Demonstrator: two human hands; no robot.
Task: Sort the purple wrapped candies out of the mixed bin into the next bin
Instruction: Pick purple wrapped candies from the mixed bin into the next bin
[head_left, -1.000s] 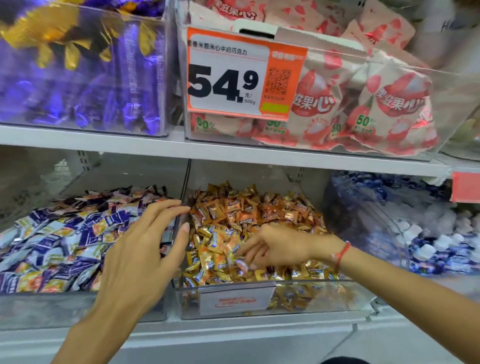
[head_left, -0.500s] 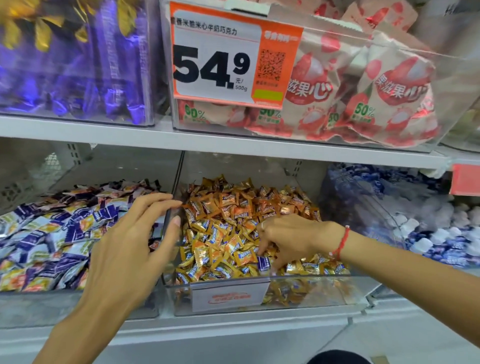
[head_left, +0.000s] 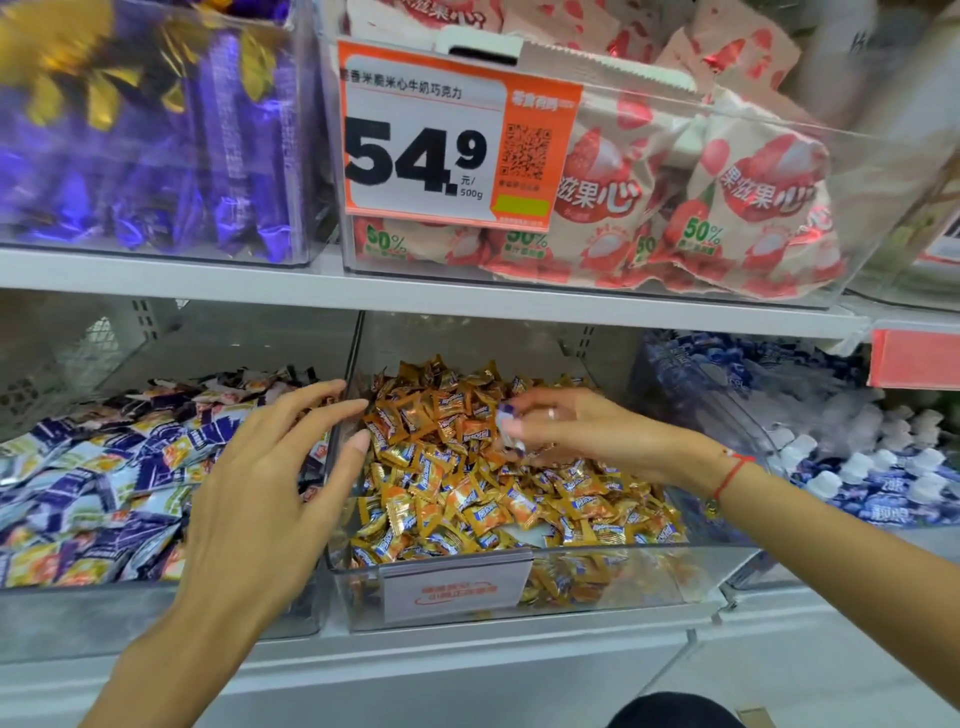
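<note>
A clear middle bin (head_left: 597, 587) on the lower shelf holds a heap of orange wrapped candies (head_left: 457, 499). My right hand (head_left: 576, 431) hovers over that heap and pinches a small purple and white wrapped candy (head_left: 505, 418) in its fingertips. To the left stands a bin (head_left: 156, 618) full of purple, white and yellow wrapped candies (head_left: 104, 483). My left hand (head_left: 270, 483) is spread with relaxed fingers over the divide between the two bins and holds nothing.
A shelf board (head_left: 415, 299) runs close above the bins. On it stand a bin of purple foil sweets (head_left: 156, 156) and a bin of pink packets (head_left: 701, 208) behind a price tag (head_left: 447, 140). A tilted bin of blue and white items (head_left: 831, 441) sits at the right.
My right hand has dug into the orange heap, then lifted up and back with a purple and white candy between its fingers. My left hand has hardly moved.
</note>
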